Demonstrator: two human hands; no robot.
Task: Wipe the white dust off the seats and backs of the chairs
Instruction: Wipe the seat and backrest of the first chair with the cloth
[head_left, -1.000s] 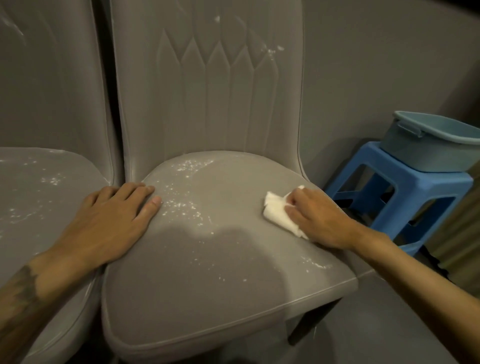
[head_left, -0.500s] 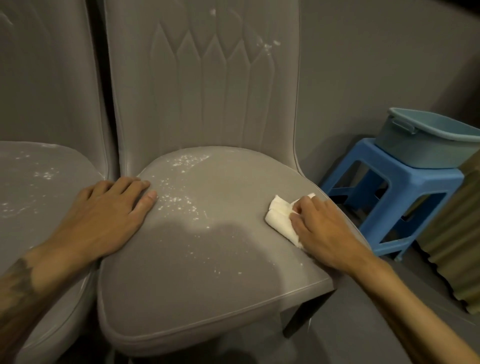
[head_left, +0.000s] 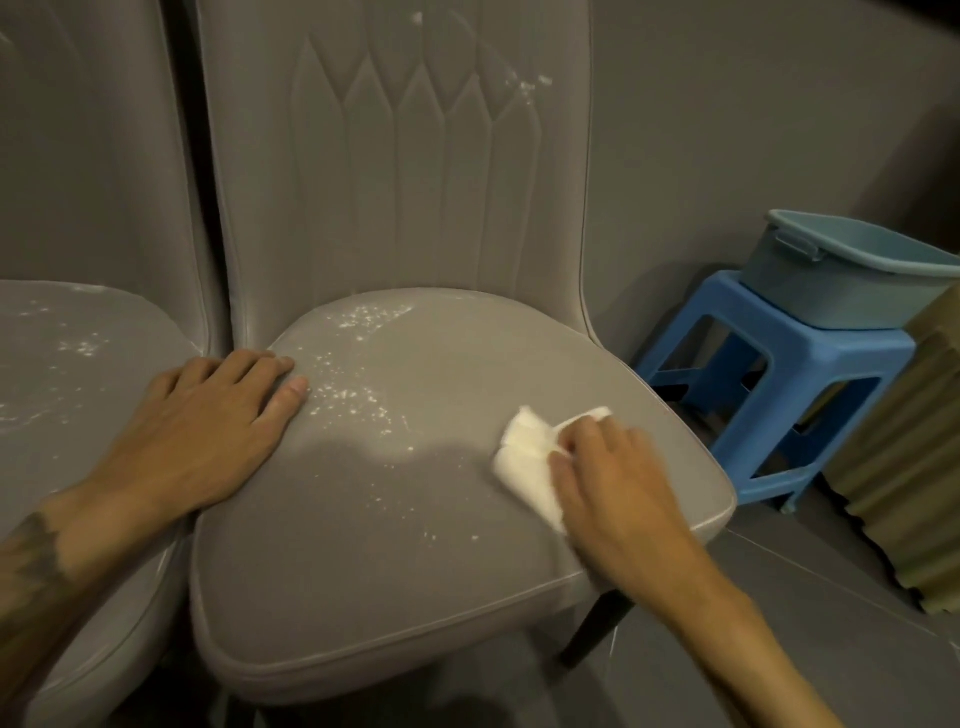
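Observation:
A grey padded chair (head_left: 467, 561) stands in front of me, its seat flecked with white dust (head_left: 353, 395) across the back left and middle. More dust marks the top right of its backrest (head_left: 524, 85). My right hand (head_left: 618, 488) presses a folded white cloth (head_left: 530, 457) onto the right side of the seat, fingers curled over it. Flat on the seat's left edge lies my left hand (head_left: 213, 436), fingers straight. A second grey chair (head_left: 78, 364) at the left has dust on its seat too.
A blue plastic stool (head_left: 789, 384) stands right of the chair, carrying a grey-blue basin (head_left: 852, 275). A ribbed olive-coloured object (head_left: 914, 467) stands at the far right. A grey wall is behind and a grey floor below.
My right hand has slid the cloth leftward and forward across the seat. The dust near the right front edge is mostly gone. My left hand has stayed in place.

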